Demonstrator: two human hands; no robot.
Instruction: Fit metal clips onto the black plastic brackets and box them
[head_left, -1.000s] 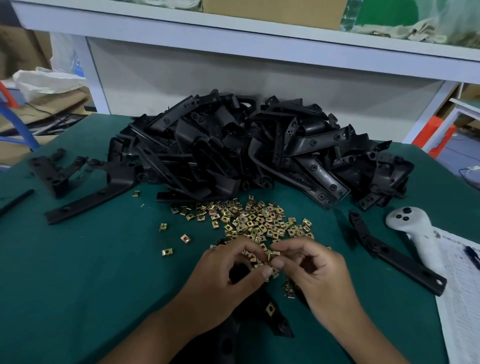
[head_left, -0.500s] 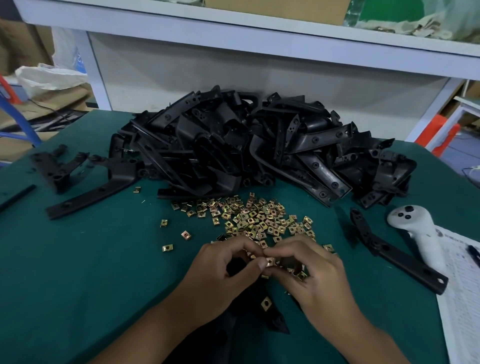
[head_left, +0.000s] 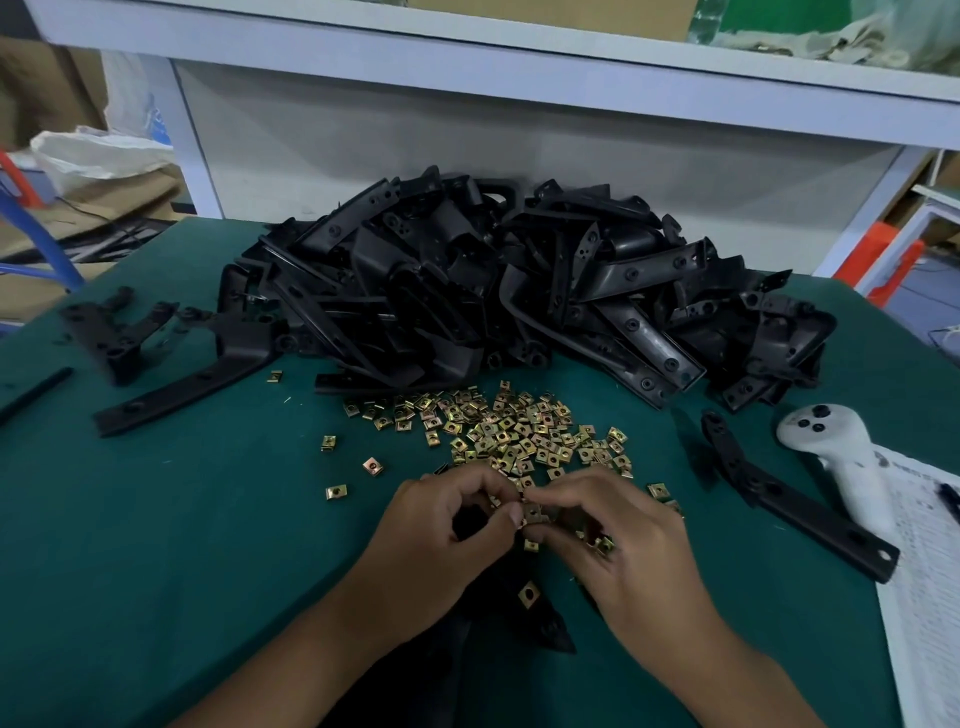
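Observation:
A black plastic bracket (head_left: 540, 621) lies under both hands near the table's front edge, with one brass-coloured clip (head_left: 528, 595) fitted on it. My left hand (head_left: 447, 530) grips the bracket's upper end, fingers curled. My right hand (head_left: 613, 535) pinches a metal clip (head_left: 534, 513) at that same end, and a few more clips (head_left: 602, 544) sit in its palm. Just beyond the hands spreads a scatter of loose clips (head_left: 498, 431). Behind that rises a big heap of black brackets (head_left: 493, 291).
The green table (head_left: 182, 519) carries single brackets at the left (head_left: 171, 395) and right (head_left: 789, 493). A white handheld controller (head_left: 841, 457) and a printed sheet (head_left: 930, 582) lie at the right edge. A white shelf frame stands behind the heap.
Both hands have stayed together over the bracket, drawing slightly closer, with the pinched clip pressed nearer the bracket's end. The view has shifted a little.

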